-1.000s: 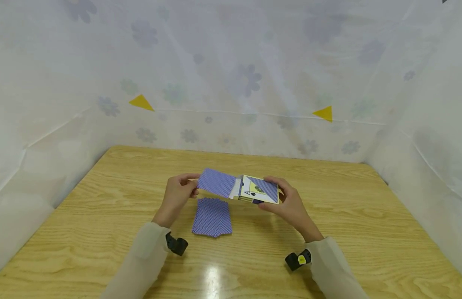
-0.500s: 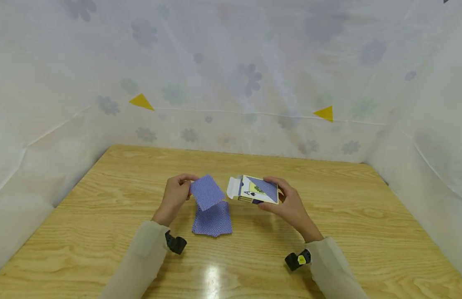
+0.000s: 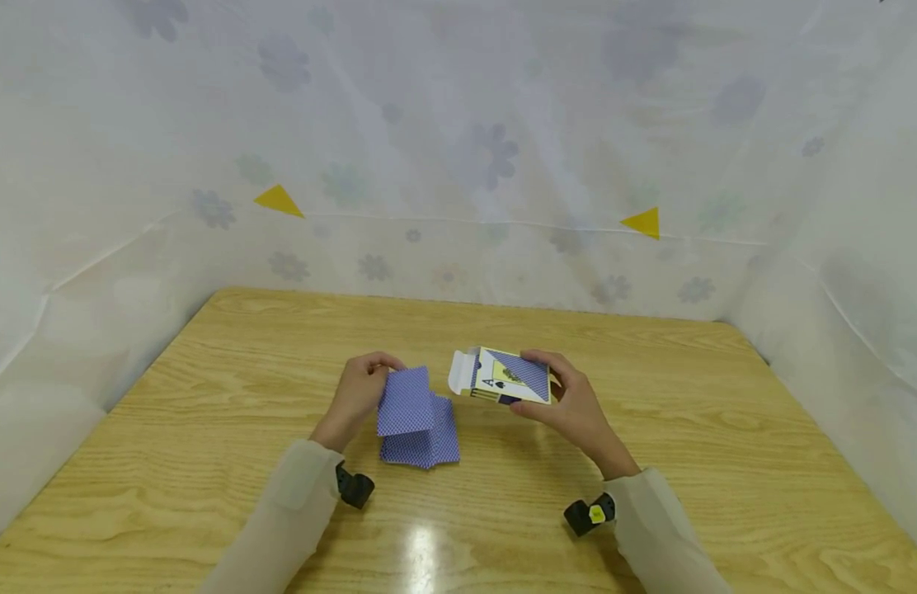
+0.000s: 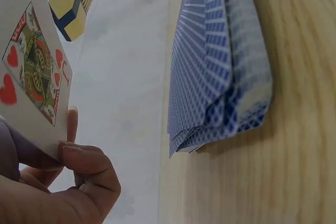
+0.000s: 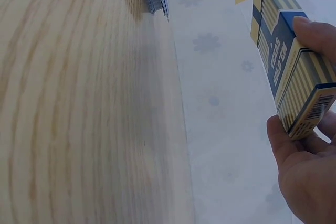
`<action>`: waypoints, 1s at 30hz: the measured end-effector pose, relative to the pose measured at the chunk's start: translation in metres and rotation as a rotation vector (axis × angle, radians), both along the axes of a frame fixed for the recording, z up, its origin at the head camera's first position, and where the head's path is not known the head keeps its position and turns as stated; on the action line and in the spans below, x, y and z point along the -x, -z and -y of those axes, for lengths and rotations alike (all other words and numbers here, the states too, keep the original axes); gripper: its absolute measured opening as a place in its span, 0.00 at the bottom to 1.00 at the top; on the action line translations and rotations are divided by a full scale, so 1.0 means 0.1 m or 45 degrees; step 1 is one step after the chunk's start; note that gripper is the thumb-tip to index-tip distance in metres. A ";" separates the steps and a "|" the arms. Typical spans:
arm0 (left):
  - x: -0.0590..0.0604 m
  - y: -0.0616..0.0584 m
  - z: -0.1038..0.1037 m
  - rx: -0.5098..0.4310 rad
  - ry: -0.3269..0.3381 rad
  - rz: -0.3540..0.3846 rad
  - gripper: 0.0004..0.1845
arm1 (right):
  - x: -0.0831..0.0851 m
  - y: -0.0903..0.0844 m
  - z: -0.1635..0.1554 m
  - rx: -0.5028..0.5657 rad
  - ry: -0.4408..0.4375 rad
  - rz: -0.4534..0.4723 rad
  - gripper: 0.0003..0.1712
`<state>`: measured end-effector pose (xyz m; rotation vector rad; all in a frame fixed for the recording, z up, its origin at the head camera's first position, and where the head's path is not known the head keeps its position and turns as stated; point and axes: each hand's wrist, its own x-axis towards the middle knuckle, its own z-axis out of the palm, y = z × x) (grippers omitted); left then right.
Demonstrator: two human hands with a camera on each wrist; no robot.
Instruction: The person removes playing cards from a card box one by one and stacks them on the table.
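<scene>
My left hand (image 3: pixel 364 388) pinches a single blue-backed playing card (image 3: pixel 405 401) just above a small pile of blue-backed cards (image 3: pixel 429 441) lying on the wooden table (image 3: pixel 206 429). In the left wrist view the held card (image 4: pixel 32 69) shows a red heart court face, with the pile (image 4: pixel 218 61) beside it. My right hand (image 3: pixel 570 404) grips a yellow and blue card box (image 3: pixel 503 376) with its white flap open toward the left; the right wrist view shows the box (image 5: pixel 291 61) gripped end-on between the fingers.
White sheeting with faint flower prints walls the table on the left, back and right. Two yellow triangles (image 3: pixel 279 200) (image 3: pixel 642 223) are stuck on the back wall. Black wrist cameras (image 3: pixel 353 487) (image 3: pixel 588 513) sit under each sleeve.
My left hand drew the card out of the box, carried it left and lowered it toward the pile. The right hand and box stayed in place.
</scene>
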<state>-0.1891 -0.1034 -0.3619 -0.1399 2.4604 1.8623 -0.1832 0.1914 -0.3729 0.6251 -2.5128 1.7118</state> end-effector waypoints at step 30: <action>0.03 0.14 0.02 0.173 -0.011 0.147 0.10 | 0.01 0.01 -0.01 0.002 -0.023 0.019 0.39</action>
